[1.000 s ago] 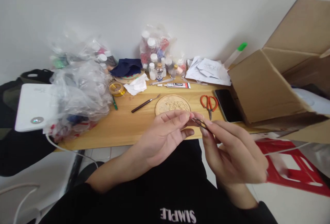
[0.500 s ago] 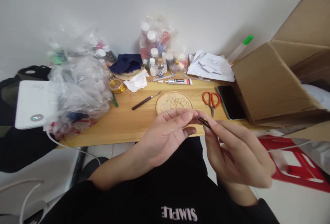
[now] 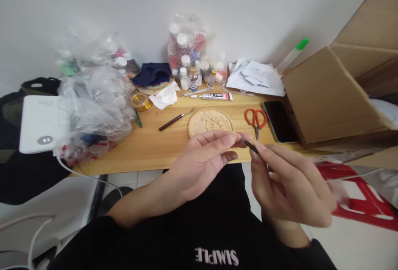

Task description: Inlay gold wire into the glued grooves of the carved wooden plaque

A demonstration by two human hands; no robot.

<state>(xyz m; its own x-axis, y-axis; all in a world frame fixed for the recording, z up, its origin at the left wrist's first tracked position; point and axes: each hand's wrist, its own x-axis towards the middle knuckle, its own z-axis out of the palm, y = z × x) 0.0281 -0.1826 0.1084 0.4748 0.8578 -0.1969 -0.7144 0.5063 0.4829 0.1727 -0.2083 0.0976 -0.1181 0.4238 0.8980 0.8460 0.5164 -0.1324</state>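
My right hand is closed round slim dark tweezers, held between thumb and fingers. Their thin tip points left, to the fingertips of my left hand. The thumb and forefinger of that left hand are pinched together; what they hold, if anything, is too small to make out. Both hands are in front of the table's near edge, over my lap. Just behind them on the table lies a round wooden disc with a carved or drawn flower pattern, its near rim partly hidden by my left hand.
Orange-handled snips and a phone lie right, beside a cardboard box. A dark-handled tool lies left of the disc. Behind are a glue tube, bottles and papers. Plastic bags crowd the left.
My right hand has shifted slightly right with the tweezers, their tip drawn a little away from my left fingertips. My left hand stays almost still. The view has tilted slightly.
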